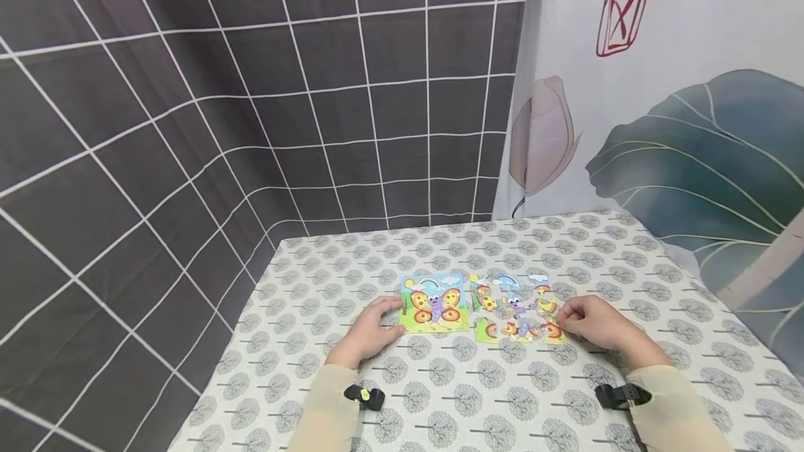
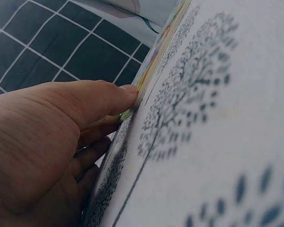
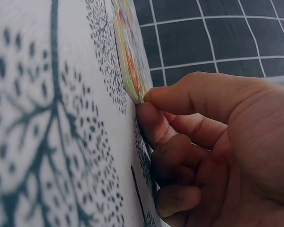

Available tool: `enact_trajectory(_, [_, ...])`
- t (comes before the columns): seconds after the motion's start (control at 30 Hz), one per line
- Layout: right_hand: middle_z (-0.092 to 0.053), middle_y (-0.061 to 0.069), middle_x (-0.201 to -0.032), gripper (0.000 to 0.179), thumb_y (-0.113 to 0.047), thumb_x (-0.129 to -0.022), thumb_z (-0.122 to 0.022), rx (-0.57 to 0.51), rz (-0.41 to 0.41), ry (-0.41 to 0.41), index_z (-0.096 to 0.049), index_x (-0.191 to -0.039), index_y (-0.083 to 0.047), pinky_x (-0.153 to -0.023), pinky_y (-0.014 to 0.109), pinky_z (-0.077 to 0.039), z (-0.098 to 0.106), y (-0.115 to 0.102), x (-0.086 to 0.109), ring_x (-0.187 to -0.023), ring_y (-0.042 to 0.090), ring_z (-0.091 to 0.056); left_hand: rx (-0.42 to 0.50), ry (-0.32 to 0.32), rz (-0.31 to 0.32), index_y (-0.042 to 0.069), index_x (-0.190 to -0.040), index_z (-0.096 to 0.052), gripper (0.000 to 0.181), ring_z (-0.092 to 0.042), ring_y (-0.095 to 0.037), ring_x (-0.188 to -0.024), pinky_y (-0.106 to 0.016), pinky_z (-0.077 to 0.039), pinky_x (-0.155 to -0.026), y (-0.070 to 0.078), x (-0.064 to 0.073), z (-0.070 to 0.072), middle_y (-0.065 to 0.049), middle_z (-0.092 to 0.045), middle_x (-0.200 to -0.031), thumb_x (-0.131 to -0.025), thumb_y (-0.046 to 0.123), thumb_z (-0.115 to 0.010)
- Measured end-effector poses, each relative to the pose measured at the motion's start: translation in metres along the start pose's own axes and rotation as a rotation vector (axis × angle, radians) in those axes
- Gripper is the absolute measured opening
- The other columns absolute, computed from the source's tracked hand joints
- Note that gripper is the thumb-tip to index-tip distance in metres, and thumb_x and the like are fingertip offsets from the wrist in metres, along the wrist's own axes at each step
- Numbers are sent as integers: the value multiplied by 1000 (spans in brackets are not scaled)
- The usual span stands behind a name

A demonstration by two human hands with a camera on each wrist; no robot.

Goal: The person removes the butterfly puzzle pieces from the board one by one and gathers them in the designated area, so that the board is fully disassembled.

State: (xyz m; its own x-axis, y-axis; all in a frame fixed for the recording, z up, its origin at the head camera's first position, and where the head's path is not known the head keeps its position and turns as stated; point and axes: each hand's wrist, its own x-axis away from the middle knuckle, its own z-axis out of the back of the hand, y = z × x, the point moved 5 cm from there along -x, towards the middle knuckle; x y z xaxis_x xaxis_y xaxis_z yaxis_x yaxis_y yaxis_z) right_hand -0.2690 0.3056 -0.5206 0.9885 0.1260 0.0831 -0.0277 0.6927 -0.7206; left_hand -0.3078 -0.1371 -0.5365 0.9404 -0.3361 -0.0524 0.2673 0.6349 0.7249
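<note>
A square butterfly picture board (image 1: 435,304) lies flat on the patterned cloth. My left hand (image 1: 372,330) is at its left edge, with the thumb (image 2: 128,91) resting on the board's rim and the other fingers loosely bent beside it. To the right of the board, several jigsaw pieces (image 1: 516,307) of a matching butterfly picture are laid out with gaps between them. My right hand (image 1: 593,323) pinches the corner of the lower-right puzzle piece (image 3: 132,71) between thumb and forefinger; its remaining fingers curl against the cloth.
The tablecloth (image 1: 465,396) has a grey tree print. Behind the table hangs a dark curtain (image 1: 389,110) with a white grid; a pale curtain (image 1: 559,33) with leaf and flower prints hangs at right. Black straps circle both wrists.
</note>
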Motion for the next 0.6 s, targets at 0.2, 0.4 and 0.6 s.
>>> enact_trajectory(0.2, [-64,2,-78,8,-13,-95,-73,3,-18,3,-72,-90,-7,-56,27,-49,0,4,-1,-71,20,-57,16,8,7,15,-142,-64,52,-45,-26,-146,-52,-29,-126,-1,-1,1,5,-57,-149,-92,21,-79])
enact_trajectory(0.4, [-61,1,-79,7,-15,-96,-72,71,56,28,-71,-92,-9,-56,28,-47,13,-4,-3,-69,18,-53,-68,17,-21,14,-142,-64,53,-47,-30,-144,-53,-35,-123,3,0,13,-2,-56,-150,-93,24,-79])
enact_trajectory(0.6, [-68,13,-104,19,-19,-96,-75,216,170,172,-72,-108,-5,-71,47,-59,35,-25,-15,-88,32,-65,-273,96,-39,18,-151,-56,66,-32,-39,-152,-67,-25,-123,5,-5,50,-7,-39,-165,-94,46,-75])
